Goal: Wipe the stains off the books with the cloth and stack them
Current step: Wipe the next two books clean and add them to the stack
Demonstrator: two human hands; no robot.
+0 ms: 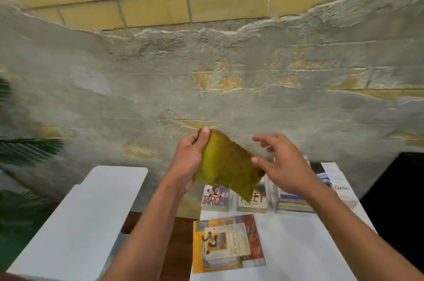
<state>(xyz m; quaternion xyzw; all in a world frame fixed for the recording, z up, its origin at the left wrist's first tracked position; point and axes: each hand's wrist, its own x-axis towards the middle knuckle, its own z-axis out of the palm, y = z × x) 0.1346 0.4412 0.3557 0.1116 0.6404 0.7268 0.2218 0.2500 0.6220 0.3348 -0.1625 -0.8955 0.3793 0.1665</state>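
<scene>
Plainly the largest thing below the hands is the white bench, with a second white surface set apart, down and to the left of the left hand. On the bench lie the books, probably spread out so each cover can be reached for wiping. One colourful book lies flat and alone, nearest the person, under both forearms. Beyond it, directly beneath the hands, two paperbacks sit side by side. Just under the right hand a small stack of books is begun; its count is too blurred to tell.

Held up in the air between the hands is one yellow-green cloth, likely being opened or refolded for wiping. The left hand pinches its upper corner, thumb on top. The right hand has fingers spread, thumb touching the cloth's far edge.
</scene>
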